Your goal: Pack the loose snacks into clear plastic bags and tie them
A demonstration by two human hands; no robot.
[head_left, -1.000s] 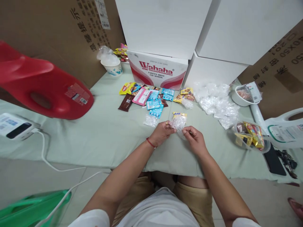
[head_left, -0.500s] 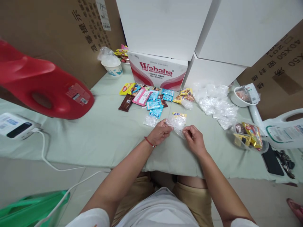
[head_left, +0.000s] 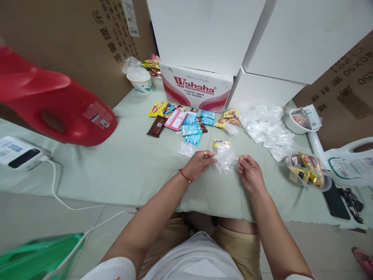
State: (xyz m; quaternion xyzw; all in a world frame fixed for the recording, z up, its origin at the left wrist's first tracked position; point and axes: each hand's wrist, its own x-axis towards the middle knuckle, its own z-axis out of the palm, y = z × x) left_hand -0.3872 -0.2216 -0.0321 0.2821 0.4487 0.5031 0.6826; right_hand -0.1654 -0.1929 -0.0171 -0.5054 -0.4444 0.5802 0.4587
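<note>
A crumpled clear plastic bag (head_left: 225,160) is stretched between my two hands above the cloth. My left hand (head_left: 201,163), with a ring and a red cord bracelet, pinches its left side. Its right side is in the closed fingers of my right hand (head_left: 250,171). Just behind the bag lies a yellow snack packet (head_left: 218,144), partly covered by it. A small clear plastic packet (head_left: 186,149) rests beyond my left hand. Further back are blue sachets (head_left: 192,130), a pink packet (head_left: 176,119), a brown packet (head_left: 157,126) and yellow snack packets (head_left: 229,116).
A pile of clear plastic bags (head_left: 266,128) lies at right, near a white bowl (head_left: 294,126) and a clear tub of snacks (head_left: 309,173). A red jug (head_left: 72,112) stands at left. White boxes and a Wahaha carton (head_left: 195,91) line the back. A phone (head_left: 335,200) lies far right.
My right hand has moved to the right, away from my left, pulling the plastic bag wider between them. The view has shifted slightly.
</note>
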